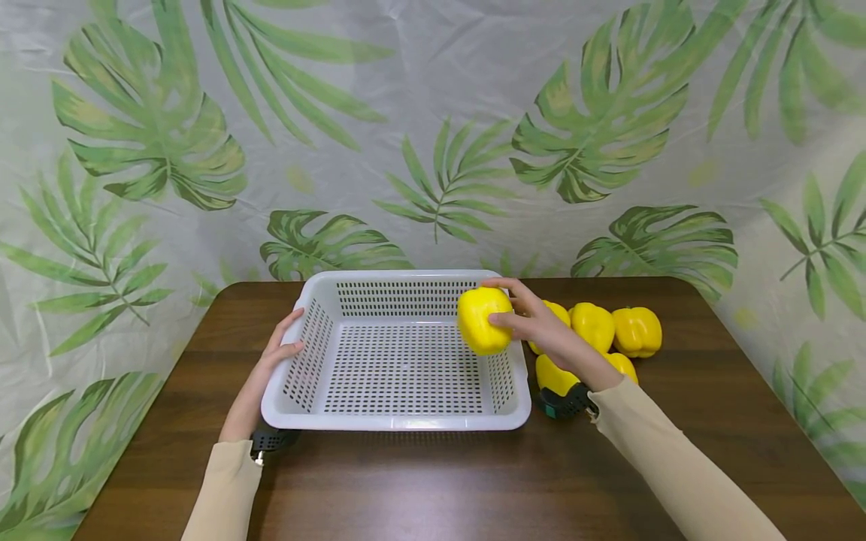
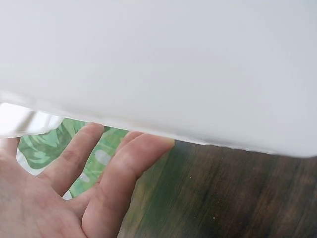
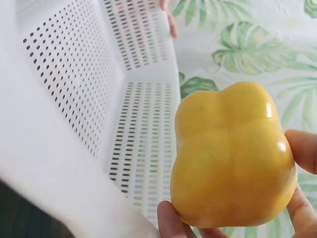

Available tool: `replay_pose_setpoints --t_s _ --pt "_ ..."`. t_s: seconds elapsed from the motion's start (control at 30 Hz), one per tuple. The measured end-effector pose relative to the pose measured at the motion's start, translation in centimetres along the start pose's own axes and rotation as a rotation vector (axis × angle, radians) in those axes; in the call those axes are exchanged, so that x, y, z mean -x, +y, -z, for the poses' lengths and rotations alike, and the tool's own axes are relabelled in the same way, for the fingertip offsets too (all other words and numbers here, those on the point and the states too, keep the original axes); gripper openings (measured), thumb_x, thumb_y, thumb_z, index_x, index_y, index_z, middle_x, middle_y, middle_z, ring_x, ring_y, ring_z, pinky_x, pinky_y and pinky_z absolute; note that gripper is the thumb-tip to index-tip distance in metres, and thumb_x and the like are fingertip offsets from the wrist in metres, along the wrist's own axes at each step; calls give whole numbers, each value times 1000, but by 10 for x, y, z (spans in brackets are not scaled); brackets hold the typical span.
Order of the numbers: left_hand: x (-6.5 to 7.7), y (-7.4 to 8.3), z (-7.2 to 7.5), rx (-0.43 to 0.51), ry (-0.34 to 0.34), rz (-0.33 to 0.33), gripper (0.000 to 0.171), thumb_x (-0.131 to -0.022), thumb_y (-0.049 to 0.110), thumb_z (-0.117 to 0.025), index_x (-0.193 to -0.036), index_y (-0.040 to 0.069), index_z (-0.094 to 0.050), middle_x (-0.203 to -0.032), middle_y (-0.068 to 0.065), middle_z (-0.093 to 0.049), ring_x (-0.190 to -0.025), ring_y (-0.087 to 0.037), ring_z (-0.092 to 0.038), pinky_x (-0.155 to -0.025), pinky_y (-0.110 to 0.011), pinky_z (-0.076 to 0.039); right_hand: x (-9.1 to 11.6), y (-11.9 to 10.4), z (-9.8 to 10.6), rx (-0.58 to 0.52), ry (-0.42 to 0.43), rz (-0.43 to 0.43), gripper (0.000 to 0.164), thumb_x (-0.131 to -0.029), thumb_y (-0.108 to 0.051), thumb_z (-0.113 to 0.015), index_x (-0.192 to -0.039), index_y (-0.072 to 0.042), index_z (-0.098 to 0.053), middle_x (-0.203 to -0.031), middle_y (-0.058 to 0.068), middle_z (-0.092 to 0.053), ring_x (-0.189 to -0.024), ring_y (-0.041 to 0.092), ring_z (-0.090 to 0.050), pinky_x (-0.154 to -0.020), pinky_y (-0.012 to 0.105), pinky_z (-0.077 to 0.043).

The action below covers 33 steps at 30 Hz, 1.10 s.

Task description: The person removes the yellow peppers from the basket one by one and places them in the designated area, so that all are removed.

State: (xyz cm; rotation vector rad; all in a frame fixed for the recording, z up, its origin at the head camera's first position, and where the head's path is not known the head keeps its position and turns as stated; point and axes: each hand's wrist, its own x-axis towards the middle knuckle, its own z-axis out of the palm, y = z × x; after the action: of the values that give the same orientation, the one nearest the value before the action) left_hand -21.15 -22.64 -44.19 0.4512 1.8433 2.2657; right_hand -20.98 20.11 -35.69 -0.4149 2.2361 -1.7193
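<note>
In the head view, my right hand [image 1: 531, 319] grips a yellow bell pepper [image 1: 483, 321] over the right end of a white plastic basket [image 1: 399, 423]. Thumb and fingers lie around the sides of the bell pepper [image 3: 233, 158] in the right wrist view, with the basket wall [image 3: 74, 74] beside it. At the basket's left end, my left hand [image 1: 271, 361] rests on the rim with fingers fairly straight and spread. The left wrist view shows its fingertips right at the edge of the white basket [image 2: 163, 64].
More yellow bell peppers [image 1: 636, 332] lie in a group on the brown wooden table [image 1: 433, 488], right of the basket and partly hidden by my right arm. Behind the table hangs a leaf-patterned cloth [image 1: 446, 98]. The basket has slotted walls and floor.
</note>
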Motion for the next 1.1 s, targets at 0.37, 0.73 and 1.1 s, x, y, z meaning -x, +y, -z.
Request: replay_pose_setpoints --t_s 0.37,0.73,1.1 --pt "1 0 -1 0 5 -9 64 -96 0 -27 -150 34 -24 -155 -24 2 -135 -50 -9 -93 -40 -39 21 2 13 -30 41 7 55 -95 -26 -59 -144 -20 -34 -136 19 -38 -105 35 -49 -82 45 -45" --pt "1 0 0 1 -3 -11 64 -96 0 -27 -150 34 -24 -155 -23 3 -135 -49 -8 -92 -36 -40 38 11 30 -39 95 -21 56 -96 -26 -57 -145 -22 -31 -138 18 -36 -108 36 -48 -84 46 -44" --pt "2 1 0 13 -10 -2 64 -97 0 -25 -152 32 -19 -155 -23 4 -135 -49 -8 -92 -35 -40 55 22 48 -34 139 2 50 -98 -23 -53 -144 -25 -33 -138 16 -35 -108 26 -48 -86 43 -41"
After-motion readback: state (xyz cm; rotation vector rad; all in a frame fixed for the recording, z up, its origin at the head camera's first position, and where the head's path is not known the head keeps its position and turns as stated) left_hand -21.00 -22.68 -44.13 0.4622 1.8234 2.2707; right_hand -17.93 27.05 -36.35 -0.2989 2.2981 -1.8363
